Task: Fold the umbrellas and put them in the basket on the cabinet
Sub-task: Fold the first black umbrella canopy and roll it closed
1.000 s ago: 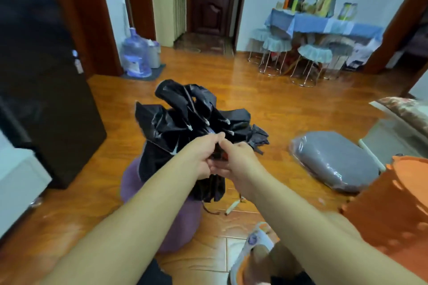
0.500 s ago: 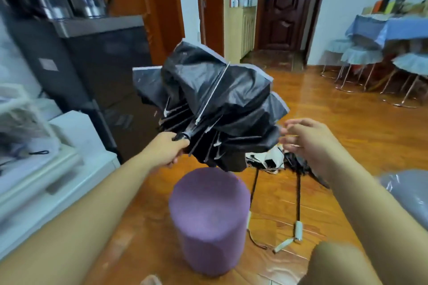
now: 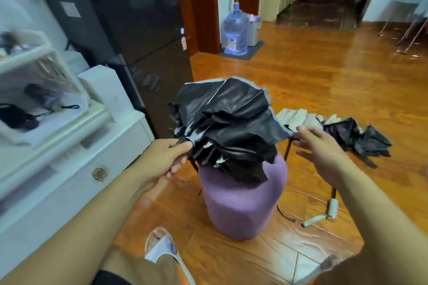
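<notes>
The black umbrella, collapsed but still a loose bunch of cloth, hangs at the centre of our view above the purple stool. Our left hand grips it at its 9 o'clock end, fingers curled round the stem. Our right hand is spread with straight fingers at its 3 o'clock edge, fingertips at the hem, holding nothing.

We judge the canopy could spring loose or snag on its ribs if we carry it unwrapped, and catch on the basket rim.

The white basket, at 9 o'clock on the white cabinet surface, already holds dark folded umbrellas. At 3 o'clock another umbrella lies open on the wooden floor. A black fridge stands at 11 o'clock and a water bottle at 12.
</notes>
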Tool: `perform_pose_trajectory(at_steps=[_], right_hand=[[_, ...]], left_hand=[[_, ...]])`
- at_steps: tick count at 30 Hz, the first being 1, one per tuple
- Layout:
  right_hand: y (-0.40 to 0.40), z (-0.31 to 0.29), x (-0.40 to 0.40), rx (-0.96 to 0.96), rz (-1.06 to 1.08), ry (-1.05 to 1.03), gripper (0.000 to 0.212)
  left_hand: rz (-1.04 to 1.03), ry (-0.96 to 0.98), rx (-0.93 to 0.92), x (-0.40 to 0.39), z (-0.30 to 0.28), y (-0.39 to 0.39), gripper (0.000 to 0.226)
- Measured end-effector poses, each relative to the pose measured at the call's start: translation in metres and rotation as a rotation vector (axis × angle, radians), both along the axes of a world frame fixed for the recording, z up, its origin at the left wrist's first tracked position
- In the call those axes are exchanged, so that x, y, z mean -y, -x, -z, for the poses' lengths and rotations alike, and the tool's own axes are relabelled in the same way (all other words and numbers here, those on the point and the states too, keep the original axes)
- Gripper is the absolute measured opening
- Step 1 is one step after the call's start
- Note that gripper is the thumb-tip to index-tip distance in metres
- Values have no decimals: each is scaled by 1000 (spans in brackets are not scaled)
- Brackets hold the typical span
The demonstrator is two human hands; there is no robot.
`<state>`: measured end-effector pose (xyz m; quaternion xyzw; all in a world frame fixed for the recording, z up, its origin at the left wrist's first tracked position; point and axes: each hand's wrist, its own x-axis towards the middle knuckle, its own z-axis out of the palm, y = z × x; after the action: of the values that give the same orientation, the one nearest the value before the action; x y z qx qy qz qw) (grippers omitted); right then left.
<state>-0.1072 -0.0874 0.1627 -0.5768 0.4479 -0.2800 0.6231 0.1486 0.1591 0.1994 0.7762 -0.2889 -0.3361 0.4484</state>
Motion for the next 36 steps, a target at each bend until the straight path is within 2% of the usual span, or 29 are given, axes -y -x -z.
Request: perform_pose_trajectory(at_steps=[2,5,7,11,14,18,21,23,25,27,29,32,33,36], right_hand=[[-5,-2,1,95,20,13,24],[-5,-17,7,240,19,28,37],[-1,-22,11,305,49,13,41],[7,-15,21,378,54,-44,49],[9,-7,21,275,-9,-24,58],[13,-4,17,196,-77,59,44],[20,-10,16,187,-19,160,34],[26,-16,17,202,68,220,29],[32,-22,18,212,149,278,33],[38,-27,19,221,196,314,40],[41,-29,17,225,198,317,44],[44,-26,14,240,211,264,44],[45,-26,12,230,217,247,42],[47,-24,6,185,208,218,39]], left_hand=[[-6,80,-196,1,0,0,32],[-16,205,-565,13,-11,0,39],[-6,228,-666,21,-20,-4,41],[23,77,-501,22,5,-7,40],[45,-77,-343,23,38,3,20],[85,-115,-369,34,49,6,15],[36,-6,-606,44,44,10,24],[34,136,-810,49,34,17,25],[25,305,-1022,50,16,21,29],[18,418,-1142,52,2,24,37],[-25,343,-1052,57,0,26,39],[-203,49,-596,70,31,33,23],[-252,-3,-519,74,42,39,20],[-267,-18,-605,75,63,53,17]])
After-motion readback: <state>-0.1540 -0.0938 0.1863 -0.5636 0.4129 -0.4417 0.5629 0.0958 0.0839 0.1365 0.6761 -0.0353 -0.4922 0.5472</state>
